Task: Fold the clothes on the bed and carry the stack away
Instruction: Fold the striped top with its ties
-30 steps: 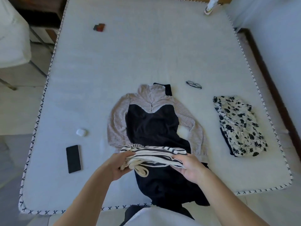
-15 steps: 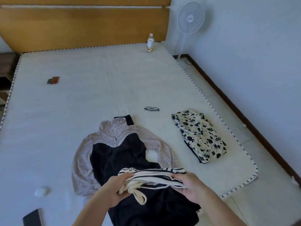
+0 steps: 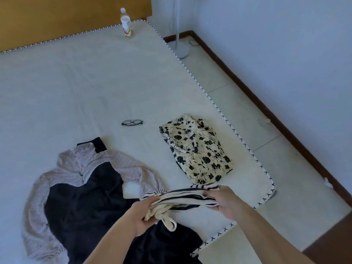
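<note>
A folded striped garment (image 3: 182, 197), cream with dark stripes, hangs just above the bed (image 3: 95, 82). My left hand (image 3: 142, 218) grips its left end, where a cream strap loop dangles. My right hand (image 3: 226, 201) grips its right end. Under it lies a black dress with a pale striped top and long sleeves (image 3: 85, 197), spread flat near the bed's front edge. A folded floral garment (image 3: 198, 149), cream with black flowers, lies to the right near the mattress edge.
A pair of glasses (image 3: 132, 122) lies behind the clothes. A drink bottle (image 3: 126, 22) stands at the far corner by the wooden headboard (image 3: 66, 18). A standing fan's pole and base (image 3: 179, 46) are on the tiled floor beside the bed, against the wall.
My view has swung to the right and the striped garment has moved right with both hands, toward the floral garment. The phone and the small white case have left the view.
</note>
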